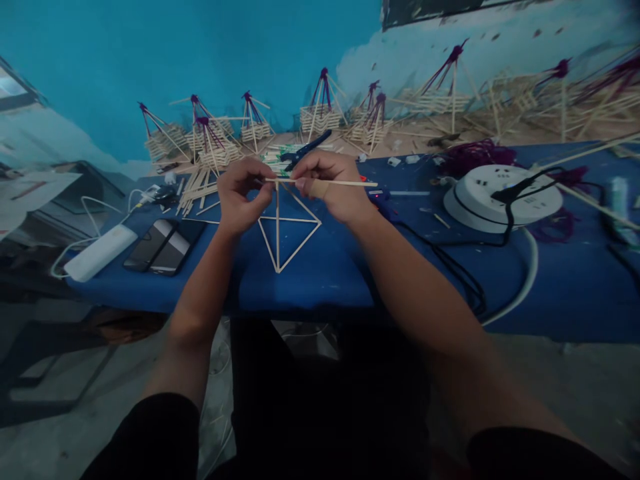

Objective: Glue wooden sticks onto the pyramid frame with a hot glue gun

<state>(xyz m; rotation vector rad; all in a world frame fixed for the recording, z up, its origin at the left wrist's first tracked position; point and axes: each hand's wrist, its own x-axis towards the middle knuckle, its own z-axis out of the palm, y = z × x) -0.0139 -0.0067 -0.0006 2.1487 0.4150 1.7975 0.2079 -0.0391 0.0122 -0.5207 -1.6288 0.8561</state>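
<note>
Bare blue bench point(310, 290) between stick frame point(300, 246) and front edge, left hand point(244, 199) and right hand point(336, 181) pinching a thin stick point(357, 183) by the frame's tip, phones point(179, 250) at left, pliers point(309, 148) just behind, white cable point(534, 265) and round power strip point(493, 200) crowding the right.

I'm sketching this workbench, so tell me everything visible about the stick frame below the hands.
The frame looks like thin, pale wood. Three straight sticks form a triangle on the blue tabletop, one corner pointing toward the camera. At least two more rise to meet near the left hand, where another stick lies across; whether hand or stick touches the frame is unclear.
</note>
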